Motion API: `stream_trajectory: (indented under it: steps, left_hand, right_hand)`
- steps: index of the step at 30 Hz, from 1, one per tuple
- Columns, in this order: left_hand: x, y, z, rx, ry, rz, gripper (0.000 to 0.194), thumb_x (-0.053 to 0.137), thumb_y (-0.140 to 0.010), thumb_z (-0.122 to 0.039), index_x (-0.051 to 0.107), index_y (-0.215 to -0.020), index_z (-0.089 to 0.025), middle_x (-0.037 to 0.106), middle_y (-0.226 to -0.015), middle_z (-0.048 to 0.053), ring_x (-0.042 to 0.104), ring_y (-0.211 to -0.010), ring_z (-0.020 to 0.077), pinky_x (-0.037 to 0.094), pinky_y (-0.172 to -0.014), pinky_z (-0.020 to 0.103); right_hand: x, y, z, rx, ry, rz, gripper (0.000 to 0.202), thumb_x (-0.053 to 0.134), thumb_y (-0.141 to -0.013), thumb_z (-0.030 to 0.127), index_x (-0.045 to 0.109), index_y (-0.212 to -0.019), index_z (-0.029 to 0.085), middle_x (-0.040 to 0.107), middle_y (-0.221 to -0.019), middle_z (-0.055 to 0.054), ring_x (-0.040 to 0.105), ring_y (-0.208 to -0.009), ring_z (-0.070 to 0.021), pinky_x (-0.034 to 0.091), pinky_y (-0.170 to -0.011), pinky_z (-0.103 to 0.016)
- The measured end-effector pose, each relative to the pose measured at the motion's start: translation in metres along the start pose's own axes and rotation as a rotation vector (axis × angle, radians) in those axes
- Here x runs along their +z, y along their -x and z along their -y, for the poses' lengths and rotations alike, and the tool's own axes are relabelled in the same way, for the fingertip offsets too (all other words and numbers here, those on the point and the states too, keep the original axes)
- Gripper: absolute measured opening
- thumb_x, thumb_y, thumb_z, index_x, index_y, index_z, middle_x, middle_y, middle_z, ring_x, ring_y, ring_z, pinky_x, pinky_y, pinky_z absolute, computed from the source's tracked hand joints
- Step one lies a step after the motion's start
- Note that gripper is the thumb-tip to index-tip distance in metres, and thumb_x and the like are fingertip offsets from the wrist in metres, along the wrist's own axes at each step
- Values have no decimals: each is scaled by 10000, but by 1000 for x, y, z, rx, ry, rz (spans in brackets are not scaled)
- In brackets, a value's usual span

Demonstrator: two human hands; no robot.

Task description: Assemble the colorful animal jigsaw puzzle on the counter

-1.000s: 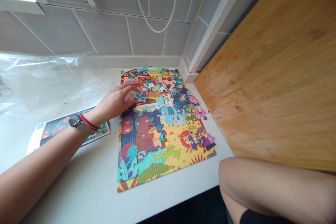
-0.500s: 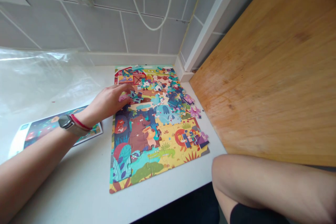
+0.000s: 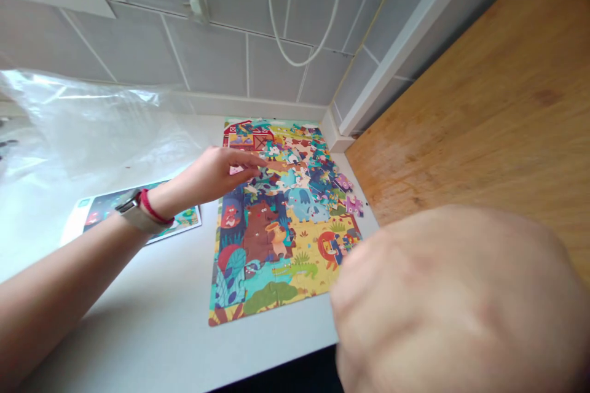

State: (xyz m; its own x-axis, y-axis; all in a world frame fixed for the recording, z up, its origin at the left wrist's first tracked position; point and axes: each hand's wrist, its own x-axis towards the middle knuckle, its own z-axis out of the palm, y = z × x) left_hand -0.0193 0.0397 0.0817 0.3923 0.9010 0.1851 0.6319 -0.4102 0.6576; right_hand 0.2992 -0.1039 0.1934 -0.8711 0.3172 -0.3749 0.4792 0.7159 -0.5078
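A colourful animal jigsaw puzzle (image 3: 271,295) lies on a white table, its lower part joined, with loose pieces heaped on its upper right. My left hand (image 3: 225,172), with a watch and a red band at the wrist, hovers over the puzzle's upper left; its fingers are apart and nothing shows between them. Big and blurred in the lower right foreground is my right hand (image 3: 456,301), its fingers not distinguishable. It hides the puzzle's lower right corner. Two pink pieces (image 3: 350,196) rest at the puzzle's right edge.
A printed picture sheet (image 3: 188,218) lies under my left wrist. Clear plastic wrap (image 3: 115,129) covers the back left of the table (image 3: 152,319). A wooden panel (image 3: 483,104) rises on the right, and a white cable (image 3: 271,6) hangs before the tiled wall.
My right hand has come into view at the lower right, where a bare knee showed before. My left hand's fingers have straightened off the pieces. The view has shifted left.
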Motion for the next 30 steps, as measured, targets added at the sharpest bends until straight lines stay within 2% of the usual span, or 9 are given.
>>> stream_trajectory:
  steps: [2, 4, 6, 7, 13, 19, 24, 27, 30]
  left_hand:
    - [-2, 1, -8, -22, 105, 19, 409, 629, -895, -520, 826, -1134, -253, 844, -978, 31, 789, -829, 229, 635, -747, 332]
    - [-3, 1, -13, -69, 260, 36, 397, 677, -863, -514, 815, -1113, -238, 839, -911, 35, 797, -810, 232, 661, -748, 354]
    - [-4, 1, -16, -124, 400, 34, 373, 725, -833, -502, 797, -1069, -222, 835, -884, 47, 806, -809, 243, 682, -753, 383]
    - [-5, 1, -18, -148, 446, 22, 359, 744, -821, -497, 786, -1041, -217, 832, -873, 52, 808, -800, 247, 688, -751, 395]
    - [-8, 1, -21, -199, 539, -33, 379, 777, -794, -559, 728, -949, -217, 824, -846, 63, 810, -787, 262, 690, -759, 444]
    - [-2, 4, -12, -42, 275, 117, 412, 616, -973, -539, 722, -1250, -253, 831, -1091, 59, 802, -1003, 252, 665, -886, 410]
    - [18, 11, 6, 236, -249, 213, 477, 670, -1002, -520, 649, -1449, -357, 527, -1627, 51, 512, -1484, 344, 422, -1237, 534]
    - [29, 13, 17, 277, -279, 252, 492, 615, -1036, -546, 612, -1495, -367, 543, -1611, 51, 530, -1459, 330, 429, -1223, 509]
    - [35, 14, 26, 284, -282, 255, 506, 559, -1055, -581, 601, -1511, -367, 576, -1578, 68, 574, -1405, 328, 456, -1181, 501]
  right_hand:
    - [-42, -48, -24, 80, 60, -82, 310, 768, -912, 585, 752, -914, 275, 772, -909, -61, 724, -845, -229, 516, -681, -310]
    - [-71, -89, -49, 378, 208, -276, 246, 738, -959, 461, 740, -912, 219, 770, -921, -93, 704, -813, -248, 460, -664, -335]
    - [-83, -116, -69, 552, 253, -346, 211, 735, -958, 393, 735, -902, 189, 756, -869, -100, 678, -763, -241, 403, -635, -332]
    - [-84, -124, -76, 517, 223, -370, 202, 735, -959, 394, 732, -926, 195, 753, -862, -81, 664, -749, -224, 385, -629, -323]
    - [-85, -125, -87, 342, 66, -484, 104, 688, -969, 245, 733, -887, 200, 743, -846, -21, 633, -747, -160, 378, -682, -297]
    - [-94, -114, -109, 427, 101, -699, 153, 618, -990, 270, 754, -974, 203, 763, -897, -49, 654, -801, -192, 410, -722, -320]
    - [-93, -111, -161, 623, 135, -577, 146, 652, -930, 234, 749, -825, 205, 754, -800, -66, 651, -747, -214, 431, -693, -337]
    - [-86, -123, -185, 484, -10, -417, 145, 658, -922, 232, 753, -817, 204, 751, -773, -31, 654, -733, -190, 462, -687, -312]
    - [-77, -137, -199, 449, -122, -386, 75, 694, -891, 177, 768, -887, 187, 758, -781, -21, 666, -727, -168, 494, -682, -282]
